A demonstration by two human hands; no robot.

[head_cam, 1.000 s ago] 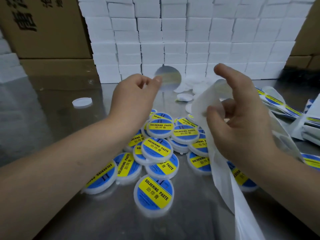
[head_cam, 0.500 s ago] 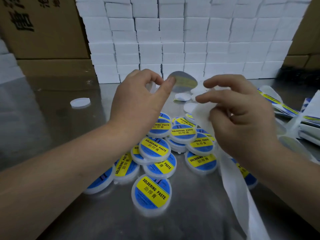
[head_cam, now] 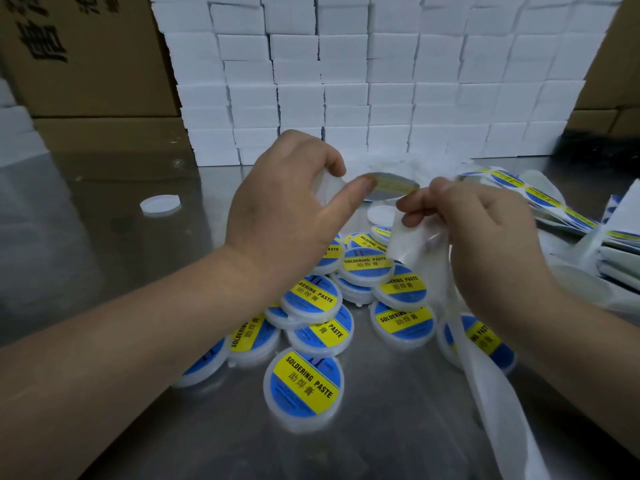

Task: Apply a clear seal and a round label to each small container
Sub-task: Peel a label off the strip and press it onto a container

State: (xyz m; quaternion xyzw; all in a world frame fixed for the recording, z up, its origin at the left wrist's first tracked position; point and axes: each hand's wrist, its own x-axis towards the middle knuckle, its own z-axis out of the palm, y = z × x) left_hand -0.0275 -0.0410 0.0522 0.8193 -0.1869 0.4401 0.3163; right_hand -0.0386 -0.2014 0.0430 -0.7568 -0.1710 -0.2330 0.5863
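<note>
My left hand (head_cam: 287, 206) pinches a round label (head_cam: 391, 187) by its rim, thumb on the edge, fingers curled. It's up between my hands, above the pile. The label is tipped nearly edge-on, so I get only its grey back with yellow showing through, print unreadable. There's something pale behind my thumb that I can't make out. My right hand (head_cam: 485, 237) grips the white backing strip (head_cam: 485, 375), which trails off the bottom edge. Below, on the steel table (head_cam: 104, 254), lie the small containers (head_cam: 303, 384), tops reading "SOLDERING PASTE" and 助焊膏, several covered by my arms. The label strips (head_cam: 540, 195) on the right are cut off. The black characters on the carton (head_cam: 86, 53) are cropped.
</note>
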